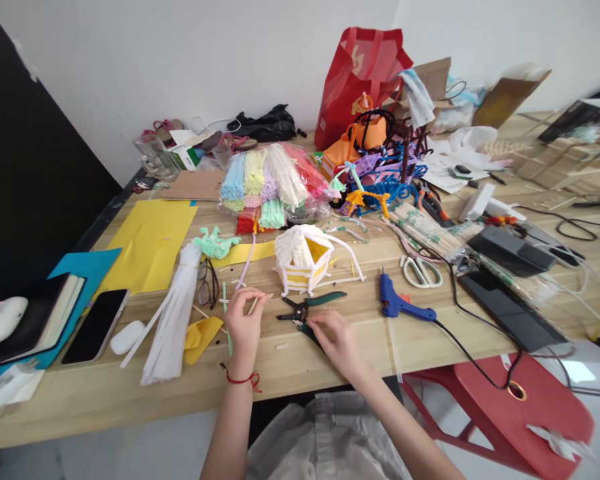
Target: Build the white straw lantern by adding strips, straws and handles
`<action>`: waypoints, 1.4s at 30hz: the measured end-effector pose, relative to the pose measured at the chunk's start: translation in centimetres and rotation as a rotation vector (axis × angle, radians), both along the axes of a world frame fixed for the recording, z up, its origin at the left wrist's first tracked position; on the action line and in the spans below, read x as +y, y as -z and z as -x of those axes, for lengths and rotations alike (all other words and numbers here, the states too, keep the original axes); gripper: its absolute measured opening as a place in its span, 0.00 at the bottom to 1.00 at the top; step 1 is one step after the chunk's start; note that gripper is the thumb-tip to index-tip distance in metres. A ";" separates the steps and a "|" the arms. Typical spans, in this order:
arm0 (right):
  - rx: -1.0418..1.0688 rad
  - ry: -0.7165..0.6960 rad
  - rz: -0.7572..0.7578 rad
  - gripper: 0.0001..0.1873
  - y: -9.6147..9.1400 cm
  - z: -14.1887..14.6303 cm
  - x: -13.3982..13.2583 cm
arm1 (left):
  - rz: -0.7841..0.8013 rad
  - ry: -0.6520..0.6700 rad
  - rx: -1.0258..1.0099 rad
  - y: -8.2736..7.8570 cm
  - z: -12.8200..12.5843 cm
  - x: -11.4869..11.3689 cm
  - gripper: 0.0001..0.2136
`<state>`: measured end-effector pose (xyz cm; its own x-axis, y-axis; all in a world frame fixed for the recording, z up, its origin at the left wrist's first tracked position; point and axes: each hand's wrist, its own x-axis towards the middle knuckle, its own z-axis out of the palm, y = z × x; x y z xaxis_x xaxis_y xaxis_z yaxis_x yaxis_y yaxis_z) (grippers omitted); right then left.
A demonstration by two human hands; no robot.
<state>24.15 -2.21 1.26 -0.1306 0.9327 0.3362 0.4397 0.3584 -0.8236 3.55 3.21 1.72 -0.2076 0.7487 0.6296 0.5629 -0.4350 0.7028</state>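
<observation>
My left hand (246, 325), with a red cord at the wrist, is closed in a pinch on a short thin pale stick (266, 296). My right hand (336, 339) is closed too, thumb and fingertips together beside the dark green handles of the wire cutters (300, 311); what it pinches, if anything, is too small to tell. The cutters lie with their handles spread, one partly under that hand. Just behind them stands a small house-like model (303, 261) of white and yellow fuzzy stems, with a pale strip arching off its right side.
Right of my hands lie a blue glue gun (397, 300) with a black cable and white-handled scissors (421, 272). To the left are white strips (173, 320), a phone (96, 327) and yellow sheets (153, 240). Bundled pipe cleaners (270, 180) lie behind. A red stool (520, 407) stands below.
</observation>
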 end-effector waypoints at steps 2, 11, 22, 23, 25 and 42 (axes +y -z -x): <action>0.015 0.003 -0.017 0.06 0.5 0.0 0.2 | 0.000 -0.003 0.000 -0.1 0.0 0.0 0.06; 0.022 -0.014 -0.042 0.06 1.8 0.0 0.4 | 0.106 -0.043 -0.224 0.7 0.2 0.0 0.03; -0.017 -0.041 -0.060 0.06 1.9 -0.1 0.3 | 0.193 -0.119 -0.535 0.6 0.0 -0.1 0.08; -0.022 -0.044 -0.062 0.06 1.9 -0.1 0.4 | 0.179 -0.118 -0.597 0.7 0.1 0.0 0.09; -0.030 -0.048 -0.067 0.06 1.9 -0.1 0.4 | 0.156 -0.103 -0.678 0.8 0.4 0.2 0.10; -0.033 -0.040 -0.067 0.06 2.1 -0.1 0.3 | 0.108 0.086 -0.432 1.0 0.6 0.1 0.04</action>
